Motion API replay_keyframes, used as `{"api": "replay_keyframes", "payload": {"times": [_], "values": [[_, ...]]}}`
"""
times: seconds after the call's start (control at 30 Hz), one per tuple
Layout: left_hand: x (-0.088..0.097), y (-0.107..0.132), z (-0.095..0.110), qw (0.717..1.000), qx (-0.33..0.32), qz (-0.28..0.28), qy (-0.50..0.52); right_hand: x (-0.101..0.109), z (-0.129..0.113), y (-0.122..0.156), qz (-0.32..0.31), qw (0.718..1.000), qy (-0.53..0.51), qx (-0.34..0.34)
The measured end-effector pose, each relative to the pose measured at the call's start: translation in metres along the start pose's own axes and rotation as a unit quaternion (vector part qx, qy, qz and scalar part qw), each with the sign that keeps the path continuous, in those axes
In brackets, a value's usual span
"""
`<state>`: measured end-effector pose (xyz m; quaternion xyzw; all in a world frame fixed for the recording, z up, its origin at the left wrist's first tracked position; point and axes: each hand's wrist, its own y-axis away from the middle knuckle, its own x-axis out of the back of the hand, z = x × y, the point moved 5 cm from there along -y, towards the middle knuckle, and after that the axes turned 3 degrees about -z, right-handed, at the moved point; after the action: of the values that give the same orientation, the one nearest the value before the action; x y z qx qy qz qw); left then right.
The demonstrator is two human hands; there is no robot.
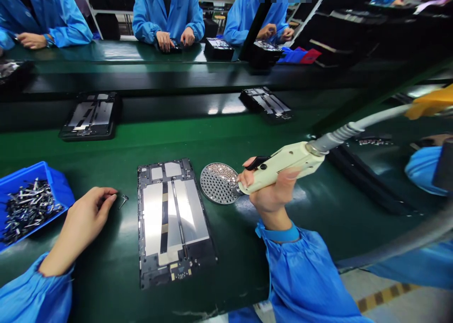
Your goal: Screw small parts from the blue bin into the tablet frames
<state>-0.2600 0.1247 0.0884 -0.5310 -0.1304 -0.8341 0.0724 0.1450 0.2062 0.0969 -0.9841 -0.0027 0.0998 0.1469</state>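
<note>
Listing the worktop (106, 165) from left to right, as I see it from the head camera.

1. Blue bin (58, 184), near left edge: holds a heap of small metal parts (26, 210).
2. Left hand (83, 219): resting on the worktop, fingers loosely curled and narrow, gripping nothing that I can see. Fingertips lie just beside item 3.
3. Small bent metal clip (122, 200): loose on the worktop, between the left hand and the panel. I cannot tell whether a fingertip touches it.
4. Tablet back panel (173, 219): flat, inner side up, near centre, untouched by either hand.
5. Round perforated dish (219, 183): just right of the panel's far corner, scattered with tiny screws.
6. Right hand (271, 195): closed firmly round the electric screwdriver (283, 165), thumb on its black switch. The tip sits at the dish's right rim.
7. Grey hose (354, 129): runs from the screwdriver's rear to the far right.

Step in hand, by my judgement: taking a screw onto the tip at the dish. Carrying it to the panel would call for a steady, upright tip.
</note>
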Motion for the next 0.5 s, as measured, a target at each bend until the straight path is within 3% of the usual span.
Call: {"api": "replay_keyframes", "payload": {"times": [0.2, 0.37, 0.5], "values": [[-0.008, -0.01, -0.008, 0.997, -0.063, 0.007, 0.041, -0.002, -0.004, -0.005, 0.029, 0.999, -0.005, 0.025], [-0.012, -0.012, 0.002, 0.991, -0.108, -0.019, 0.082, -0.005, -0.027, -0.002, 0.037, 0.999, -0.018, 0.027], [-0.015, -0.013, 0.011, 0.991, -0.1, -0.042, 0.072, -0.024, -0.041, 0.024, 0.021, 0.997, -0.007, -0.073]]}}
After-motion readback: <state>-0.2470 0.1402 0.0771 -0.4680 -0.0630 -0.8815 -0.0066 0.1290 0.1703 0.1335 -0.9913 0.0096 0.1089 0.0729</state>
